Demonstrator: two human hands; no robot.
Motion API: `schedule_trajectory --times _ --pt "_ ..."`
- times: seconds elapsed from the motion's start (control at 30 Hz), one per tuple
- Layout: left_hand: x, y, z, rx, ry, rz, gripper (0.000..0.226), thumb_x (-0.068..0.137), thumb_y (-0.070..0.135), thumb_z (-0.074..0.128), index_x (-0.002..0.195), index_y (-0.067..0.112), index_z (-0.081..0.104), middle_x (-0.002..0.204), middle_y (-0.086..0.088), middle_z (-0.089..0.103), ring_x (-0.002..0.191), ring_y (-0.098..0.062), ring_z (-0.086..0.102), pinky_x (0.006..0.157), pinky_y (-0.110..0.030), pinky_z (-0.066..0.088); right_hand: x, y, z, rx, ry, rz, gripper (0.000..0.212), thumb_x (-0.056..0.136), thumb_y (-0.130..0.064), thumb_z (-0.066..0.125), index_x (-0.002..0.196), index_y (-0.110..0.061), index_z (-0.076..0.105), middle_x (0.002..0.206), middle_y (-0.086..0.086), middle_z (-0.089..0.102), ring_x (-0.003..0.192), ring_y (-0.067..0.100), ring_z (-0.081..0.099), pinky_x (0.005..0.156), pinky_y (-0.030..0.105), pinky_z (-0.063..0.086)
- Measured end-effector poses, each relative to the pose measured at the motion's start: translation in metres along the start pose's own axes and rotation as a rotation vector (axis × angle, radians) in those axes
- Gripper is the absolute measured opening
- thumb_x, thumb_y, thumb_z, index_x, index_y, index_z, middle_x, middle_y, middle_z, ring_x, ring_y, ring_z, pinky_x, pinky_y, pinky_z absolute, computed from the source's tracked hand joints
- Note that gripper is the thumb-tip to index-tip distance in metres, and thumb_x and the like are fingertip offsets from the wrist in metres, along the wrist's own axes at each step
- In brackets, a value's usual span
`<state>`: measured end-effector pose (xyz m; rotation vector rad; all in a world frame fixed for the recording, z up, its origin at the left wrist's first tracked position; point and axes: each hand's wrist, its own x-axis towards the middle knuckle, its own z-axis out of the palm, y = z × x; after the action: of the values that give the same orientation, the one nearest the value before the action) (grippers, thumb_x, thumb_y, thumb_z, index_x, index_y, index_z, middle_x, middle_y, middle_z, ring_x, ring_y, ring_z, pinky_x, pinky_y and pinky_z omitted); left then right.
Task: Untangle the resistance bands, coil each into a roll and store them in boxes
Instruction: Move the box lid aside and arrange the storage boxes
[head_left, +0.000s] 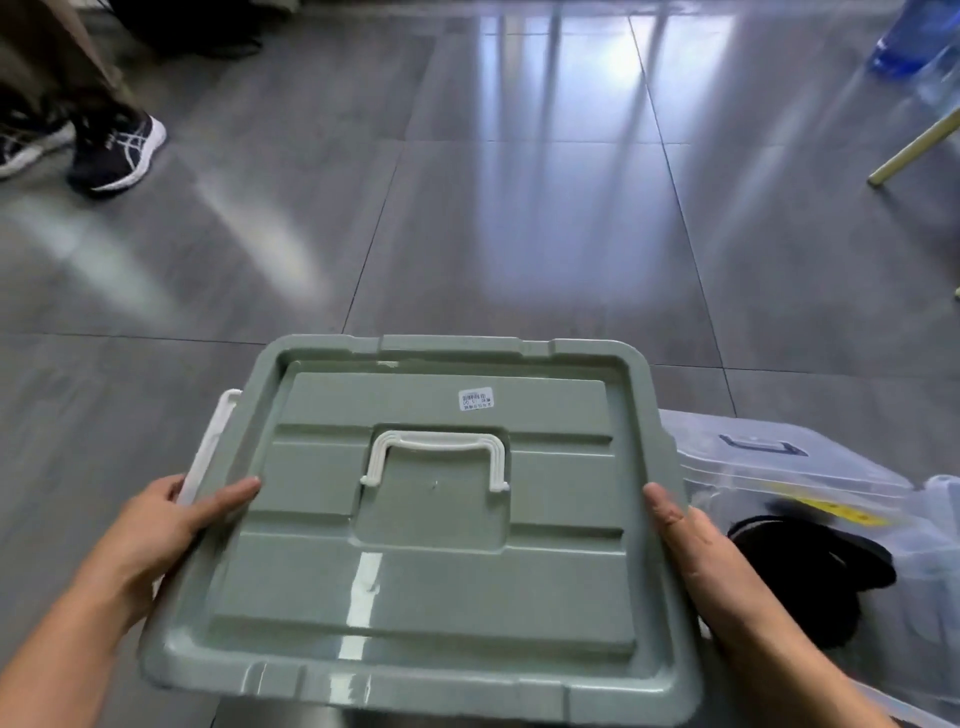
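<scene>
Floor (519, 234): shining grey, in big smooth tiles.
Green lid (426, 587): being held flat over a box mostly hidden under it; hard, smooth plastic with round corners and raised steps. Maybe going on crooked if pushed down off the rim, then not clicking shut at the white latch (208, 452).
Clear box (779, 467): sitting just right of the lid; see-through plastic.
Left hand (171, 525): grip closing on the lid's left edge, thumb on top.
Right hand (696, 551): grip holding the right edge the same way; maybe slipping on slick plastic.
Black bands (810, 561): seeming to be lying curled inside the clear box; flat and soft looking.
White handle (436, 447): lying folded down in the lid's middle dip.
</scene>
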<state>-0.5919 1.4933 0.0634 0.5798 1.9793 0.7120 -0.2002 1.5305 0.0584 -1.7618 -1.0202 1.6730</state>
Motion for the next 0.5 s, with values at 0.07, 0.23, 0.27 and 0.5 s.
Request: schedule_trajectory --times 0.07,0.23,0.27,0.5 --pt "0.007 -0.004 -0.004 0.078 0.122 0.072 0.059 0.057 0.045 0.078 0.101 0.009 0.062 0.092 -0.018 0.069 0.079 -0.038 0.066 0.073 -0.054 0.054 0.003 0.005 0.006 -0.287 0.129 -0.066 0.066 0.072 -0.069 0.033 0.109 -0.02 0.055 0.107 0.003 0.05 0.119 0.026 0.042 0.108 0.036 0.028" --pt "0.01 -0.019 -0.013 0.233 0.311 0.222 0.031 0.078 0.036 0.071 0.096 0.013 0.063 0.092 -0.016 0.068 0.08 -0.035 0.064 0.074 -0.053 0.052 -0.006 0.001 0.028 -0.01 0.14 0.039 0.081 0.072 -0.07 0.05 0.136 -0.024 0.032 0.139 0.011 0.039 0.13 0.025 0.037 0.109 0.037 0.029" --pt "0.013 -0.023 -0.017 0.221 0.334 0.232 0.03 0.078 0.035 0.071 0.095 0.012 0.063 0.091 -0.016 0.068 0.08 -0.035 0.064 0.074 -0.053 0.052 -0.005 0.0 0.03 0.078 0.108 0.09 0.087 0.074 -0.064 0.055 0.141 -0.021 0.021 0.143 0.009 0.036 0.13 0.025 0.038 0.108 0.037 0.031" --pt "0.053 -0.056 -0.027 0.258 0.438 0.348 0.047 0.07 0.061 0.061 0.084 0.017 0.063 0.076 -0.013 0.067 0.068 -0.036 0.065 0.06 -0.052 0.054 -0.002 -0.011 0.031 -0.658 0.357 -0.193 0.059 0.081 -0.06 0.048 0.107 -0.007 0.046 0.112 0.01 0.05 0.109 0.03 0.048 0.086 0.038 0.042"
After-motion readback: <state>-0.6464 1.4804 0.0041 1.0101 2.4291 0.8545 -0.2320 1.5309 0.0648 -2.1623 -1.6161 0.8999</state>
